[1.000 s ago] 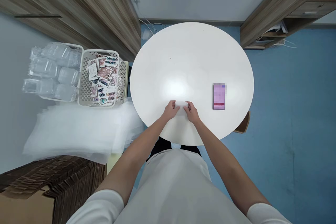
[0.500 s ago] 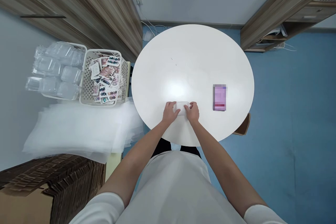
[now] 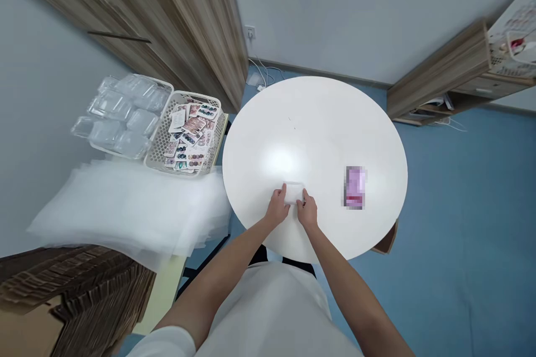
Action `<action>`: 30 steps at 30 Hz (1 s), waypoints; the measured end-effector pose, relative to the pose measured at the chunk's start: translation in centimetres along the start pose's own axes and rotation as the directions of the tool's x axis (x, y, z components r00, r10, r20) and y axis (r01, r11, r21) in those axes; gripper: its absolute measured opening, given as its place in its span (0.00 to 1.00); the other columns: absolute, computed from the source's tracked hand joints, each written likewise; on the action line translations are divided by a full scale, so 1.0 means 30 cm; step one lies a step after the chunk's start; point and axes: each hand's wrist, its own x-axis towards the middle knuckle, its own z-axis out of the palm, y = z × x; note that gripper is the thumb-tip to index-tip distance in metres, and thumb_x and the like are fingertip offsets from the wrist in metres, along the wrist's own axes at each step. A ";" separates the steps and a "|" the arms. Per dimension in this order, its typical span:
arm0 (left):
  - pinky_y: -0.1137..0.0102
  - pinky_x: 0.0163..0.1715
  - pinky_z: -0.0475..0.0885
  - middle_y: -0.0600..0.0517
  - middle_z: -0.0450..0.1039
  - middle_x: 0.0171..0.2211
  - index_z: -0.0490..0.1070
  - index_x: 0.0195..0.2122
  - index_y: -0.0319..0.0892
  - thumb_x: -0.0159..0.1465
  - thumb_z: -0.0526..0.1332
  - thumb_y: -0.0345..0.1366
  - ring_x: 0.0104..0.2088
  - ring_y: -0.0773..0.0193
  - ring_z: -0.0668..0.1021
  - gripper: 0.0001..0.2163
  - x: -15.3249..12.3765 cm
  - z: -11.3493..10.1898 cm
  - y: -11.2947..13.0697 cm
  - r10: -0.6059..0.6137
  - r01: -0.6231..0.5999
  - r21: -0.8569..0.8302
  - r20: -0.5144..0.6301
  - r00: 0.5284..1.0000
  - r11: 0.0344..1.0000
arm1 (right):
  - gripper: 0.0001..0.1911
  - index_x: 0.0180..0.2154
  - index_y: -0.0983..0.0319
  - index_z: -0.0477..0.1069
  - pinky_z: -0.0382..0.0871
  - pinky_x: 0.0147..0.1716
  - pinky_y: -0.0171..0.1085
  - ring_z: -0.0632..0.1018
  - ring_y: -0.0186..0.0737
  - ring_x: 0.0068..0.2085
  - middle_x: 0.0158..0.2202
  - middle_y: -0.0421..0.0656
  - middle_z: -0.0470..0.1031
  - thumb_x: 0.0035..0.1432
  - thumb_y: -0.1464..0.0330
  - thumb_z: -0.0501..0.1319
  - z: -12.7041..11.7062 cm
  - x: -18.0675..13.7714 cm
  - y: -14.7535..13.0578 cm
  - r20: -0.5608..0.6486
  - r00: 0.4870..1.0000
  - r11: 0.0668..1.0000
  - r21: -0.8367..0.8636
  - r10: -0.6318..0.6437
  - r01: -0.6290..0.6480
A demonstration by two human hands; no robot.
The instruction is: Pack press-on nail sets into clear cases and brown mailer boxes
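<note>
A small white rectangular packet (image 3: 293, 193) is held low over the near part of the round white table (image 3: 335, 128); whether it touches the tabletop I cannot tell. My left hand (image 3: 277, 208) grips its left edge, with thumb and fingers at the side. On the opposite edge my right hand (image 3: 307, 210) pinches the packet between thumb and fingers. What is inside the packet, if anything, does not show. Further right on the table lies a pixelated pink-purple rectangular thing (image 3: 355, 187).
At the left stand a white basket (image 3: 153, 163) of carded press-on nails and a basket of clear plastic boxes (image 3: 109, 106). Nearer are thin white foam sheets (image 3: 125, 206) and stacked flat cardboard (image 3: 100, 301). A wooden shelf unit (image 3: 439, 72) stands at right.
The view has shifted, so the table sits lower in the picture. My hands have moved to hold the packet by its two side edges, and more of its face shows.
</note>
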 end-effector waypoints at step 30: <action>0.60 0.49 0.62 0.43 0.59 0.51 0.52 0.58 0.40 0.58 0.54 0.35 0.52 0.54 0.63 0.26 0.399 -0.420 -0.106 0.081 -0.064 0.079 -0.233 0.969 0.995 | 0.30 0.55 0.61 0.56 0.67 0.39 0.38 0.70 0.37 0.38 0.48 0.47 0.64 0.49 0.62 0.56 0.093 0.400 -0.415 0.026 0.981 0.975 0.116 -0.194 0.190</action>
